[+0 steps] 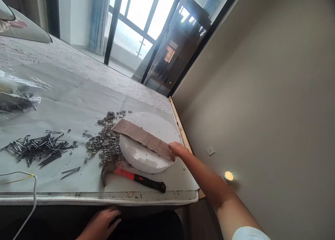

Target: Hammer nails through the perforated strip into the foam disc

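Observation:
My right hand (177, 150) is closed round the near end of a long brown strip dotted with small holes (142, 137). The strip lies across a thick, round white block (142, 158) that looks like foam, its edge rough. My left hand (104, 220) is low, just below the front edge of the covered surface, holding nothing, with fingers loosely apart. A claw hammer (133, 176) with a red and black handle lies in front of the block. Grey stone chips (106, 142) are heaped against the block's left side.
A pile of nails (39, 147) lies to the left on the grey sheet (70, 89), with a few loose nails (70, 172) nearer. Behind it is a clear plastic bag (18, 96). A white cable (35, 191) hangs over the front edge. The wall (261, 103) rises to the right.

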Motion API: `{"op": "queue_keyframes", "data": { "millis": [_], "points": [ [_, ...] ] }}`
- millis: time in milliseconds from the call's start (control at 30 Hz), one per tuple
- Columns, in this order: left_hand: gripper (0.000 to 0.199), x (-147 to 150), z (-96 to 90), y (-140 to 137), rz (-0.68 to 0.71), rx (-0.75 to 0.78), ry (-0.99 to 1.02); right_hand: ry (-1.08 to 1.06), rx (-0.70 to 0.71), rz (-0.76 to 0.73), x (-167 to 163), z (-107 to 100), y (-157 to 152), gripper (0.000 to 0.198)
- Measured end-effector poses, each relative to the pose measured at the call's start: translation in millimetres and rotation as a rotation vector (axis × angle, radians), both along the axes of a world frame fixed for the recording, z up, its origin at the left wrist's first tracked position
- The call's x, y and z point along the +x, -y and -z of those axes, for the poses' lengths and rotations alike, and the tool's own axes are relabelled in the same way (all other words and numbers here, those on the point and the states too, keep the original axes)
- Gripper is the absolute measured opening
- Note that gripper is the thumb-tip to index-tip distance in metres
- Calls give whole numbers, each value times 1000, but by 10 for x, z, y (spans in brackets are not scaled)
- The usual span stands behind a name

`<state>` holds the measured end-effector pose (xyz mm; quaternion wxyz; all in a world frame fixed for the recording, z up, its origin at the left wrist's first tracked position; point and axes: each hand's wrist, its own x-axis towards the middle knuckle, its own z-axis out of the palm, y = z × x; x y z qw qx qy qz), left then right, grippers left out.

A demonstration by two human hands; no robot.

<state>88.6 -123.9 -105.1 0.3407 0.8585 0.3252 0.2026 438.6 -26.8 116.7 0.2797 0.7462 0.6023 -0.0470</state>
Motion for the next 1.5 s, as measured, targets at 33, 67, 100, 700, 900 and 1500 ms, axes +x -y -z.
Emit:
{"op": "queue_keyframes", "data": {
  "millis": [33,67,100,700,900,1500],
  "points": [
    [25,3,5,11,-13,10,2,-2,9,-9,-1,2,1,49],
    [25,5,5,21,-23,16,2,-2,24,-17,-2,6,1,49],
    [26,7,1,28,-28,19,-1,0,41,-20,-2,10,2,45],
    [21,-2,42,5,30,0,-37,-81,146,-29,55,-107,64,15],
    [18,-43,-152,121,42,-36,-159,-224,245,-71,60,-374,156,24],
    [16,-239,-1435,69,-81,127,-99,-1207,44,-230,-1858,419,1209,24]
  ]
}}
